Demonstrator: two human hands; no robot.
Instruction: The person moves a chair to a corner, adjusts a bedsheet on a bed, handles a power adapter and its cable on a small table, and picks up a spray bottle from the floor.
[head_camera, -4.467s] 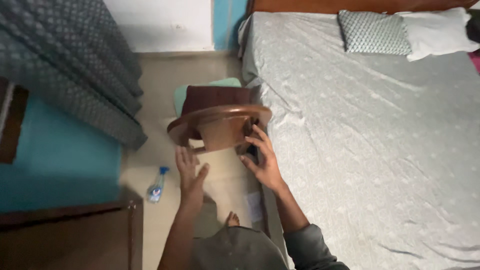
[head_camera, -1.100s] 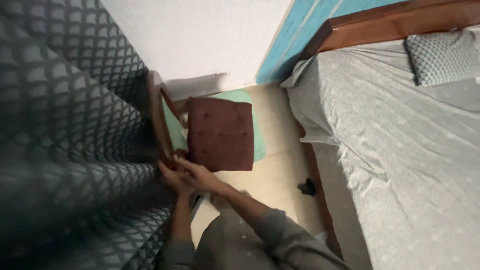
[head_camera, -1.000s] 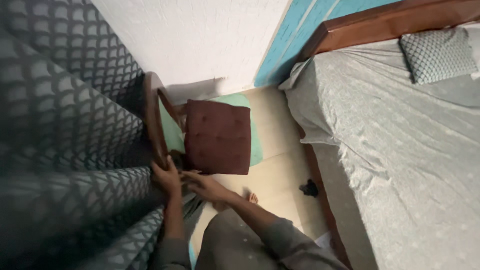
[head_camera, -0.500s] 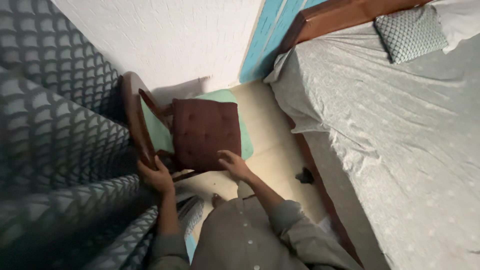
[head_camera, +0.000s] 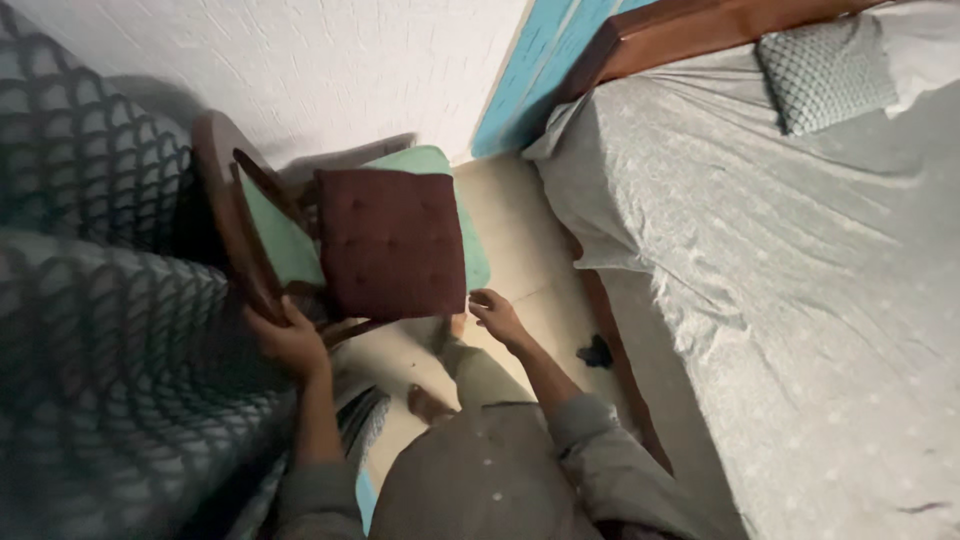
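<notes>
A wooden chair (head_camera: 232, 222) with a curved brown back stands by the white wall. A dark maroon tufted cushion (head_camera: 392, 242) lies on its mint green seat pad (head_camera: 463, 232). My left hand (head_camera: 288, 342) grips the lower end of the chair's back rail. My right hand (head_camera: 497, 316) hovers with fingers loosely apart just right of the cushion's front corner, holding nothing. My bare feet show on the floor under the chair's front edge.
A patterned grey curtain (head_camera: 95, 330) hangs along the left. A bed (head_camera: 800, 270) with a grey sheet and wooden headboard fills the right, with a patterned pillow (head_camera: 826, 78) at its head. A small dark object (head_camera: 597, 351) lies on the beige floor beside the bed.
The chair has gone from beside the bed to the wall by the curtain. In the last half second my right hand came off the cushion and moved right; my left hand stays on the back rail.
</notes>
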